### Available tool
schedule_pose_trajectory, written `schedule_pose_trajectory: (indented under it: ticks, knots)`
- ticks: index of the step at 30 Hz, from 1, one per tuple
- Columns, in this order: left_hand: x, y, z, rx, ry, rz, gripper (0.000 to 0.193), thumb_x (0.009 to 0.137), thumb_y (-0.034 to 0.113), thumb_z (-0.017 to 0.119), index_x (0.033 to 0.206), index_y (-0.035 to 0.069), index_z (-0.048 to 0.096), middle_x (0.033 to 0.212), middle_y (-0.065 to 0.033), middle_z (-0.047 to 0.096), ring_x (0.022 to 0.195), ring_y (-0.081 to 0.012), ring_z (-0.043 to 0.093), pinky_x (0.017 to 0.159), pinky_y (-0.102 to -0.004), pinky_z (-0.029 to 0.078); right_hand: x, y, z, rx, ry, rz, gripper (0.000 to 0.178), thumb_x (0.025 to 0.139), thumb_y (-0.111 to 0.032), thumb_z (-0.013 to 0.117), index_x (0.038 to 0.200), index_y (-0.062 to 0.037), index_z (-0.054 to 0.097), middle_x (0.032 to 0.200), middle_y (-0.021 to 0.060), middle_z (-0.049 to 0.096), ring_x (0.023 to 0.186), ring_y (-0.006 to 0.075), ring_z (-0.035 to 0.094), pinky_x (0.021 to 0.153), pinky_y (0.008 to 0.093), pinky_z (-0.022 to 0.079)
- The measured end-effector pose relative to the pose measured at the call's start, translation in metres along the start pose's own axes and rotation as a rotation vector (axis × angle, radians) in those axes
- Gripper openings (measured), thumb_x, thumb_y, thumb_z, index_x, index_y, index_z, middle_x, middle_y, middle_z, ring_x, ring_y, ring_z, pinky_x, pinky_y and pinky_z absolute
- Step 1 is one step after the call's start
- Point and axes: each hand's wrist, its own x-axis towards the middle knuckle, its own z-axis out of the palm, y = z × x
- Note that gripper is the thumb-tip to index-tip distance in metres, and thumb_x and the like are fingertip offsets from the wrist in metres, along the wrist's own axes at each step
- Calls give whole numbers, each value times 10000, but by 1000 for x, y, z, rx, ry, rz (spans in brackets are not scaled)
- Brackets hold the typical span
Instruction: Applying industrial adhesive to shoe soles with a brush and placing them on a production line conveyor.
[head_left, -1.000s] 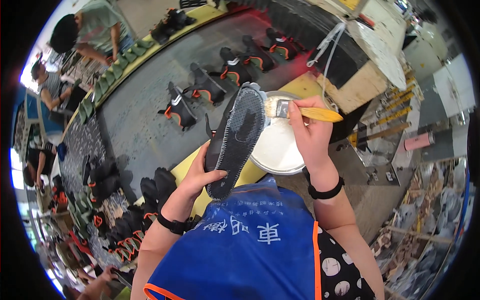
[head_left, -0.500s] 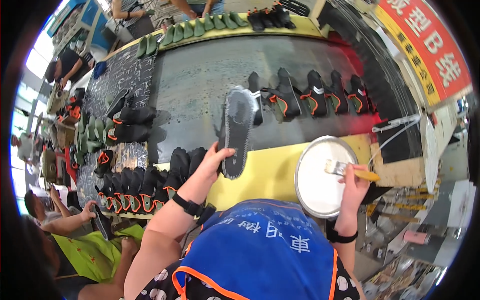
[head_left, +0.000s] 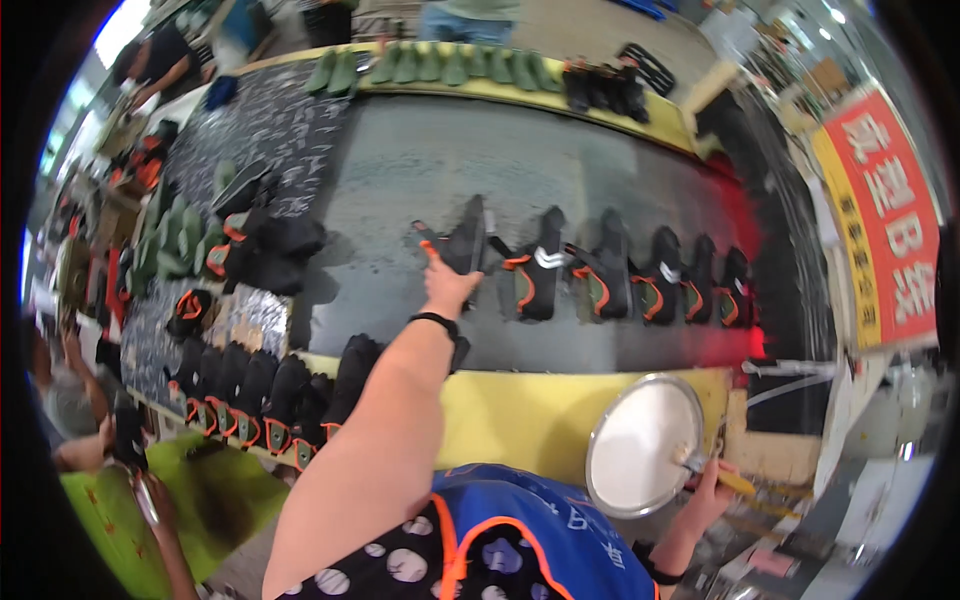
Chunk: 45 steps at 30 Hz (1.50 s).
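Note:
My left hand (head_left: pixel 452 288) reaches out over the dark belt and grips a black shoe upper (head_left: pixel 466 232) with orange trim, at the left end of a row. Several similar black uppers with orange trim (head_left: pixel 540 275) lie to its right on the belt. Beside the right side of a round pan (head_left: pixel 632 445) of white liquid, my right hand (head_left: pixel 710 488) holds a brush (head_left: pixel 738 483) by its yellow handle. The bristles are at the pan's inner edge, partly hard to make out. My left fingers are partly hidden by the upper.
Black uppers (head_left: pixel 255 385) crowd the near left edge, beside a yellow ledge (head_left: pixel 520 410). Green shoe lasts (head_left: pixel 455 68) line the far ledge. A red sign (head_left: pixel 885 200) stands at the right. At the lower left, a co-worker's hand (head_left: pixel 150 500) is near a lime-green cloth (head_left: pixel 210 510).
My left hand has moved forward onto the belt; the sole it held upright before is no longer in sight. The brush has shifted from over the pan to its right edge. The view has turned.

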Motion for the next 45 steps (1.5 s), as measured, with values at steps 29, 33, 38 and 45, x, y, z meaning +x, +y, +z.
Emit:
schedule_pose_trajectory:
  ticks: [29, 33, 38, 45]
  knots:
    - [-279, -146, -141, 586, -43, 353, 673, 689, 298, 865, 1241, 178, 499, 1233, -218, 504, 1120, -394, 541, 869, -444, 546, 4, -31, 52, 336, -405, -217, 183, 1007, -140, 607, 863, -54, 534, 755, -5, 533, 553, 54, 450, 534, 205, 370]
    - [-308, -139, -107, 526, -225, 545, 596, 733, 262, 823, 1238, 211, 510, 1165, -191, 556, 1033, -399, 592, 854, -493, 532, 5, -10, 30, 367, -358, -139, 147, 1012, -147, 597, 909, -58, 542, 763, -11, 535, 576, 50, 466, 544, 210, 383]
    - [-285, -139, -94, 191, -243, 611, 896, 655, 312, 871, 1413, 160, 419, 1086, -217, 613, 978, -407, 653, 834, -471, 558, 9, 27, 13, 525, -239, 80, 67, 1003, -146, 587, 975, -90, 562, 794, -13, 550, 615, 49, 503, 563, 204, 439]
    - [-260, -170, -123, 306, -391, 431, 1349, 629, 442, 926, 1622, 182, 51, 1433, -379, 364, 1298, -473, 475, 1120, -487, 381, 2, 102, -26, 659, -149, 469, 208, 977, -211, 660, 1108, -53, 631, 872, -15, 613, 726, 69, 559, 623, 219, 446]
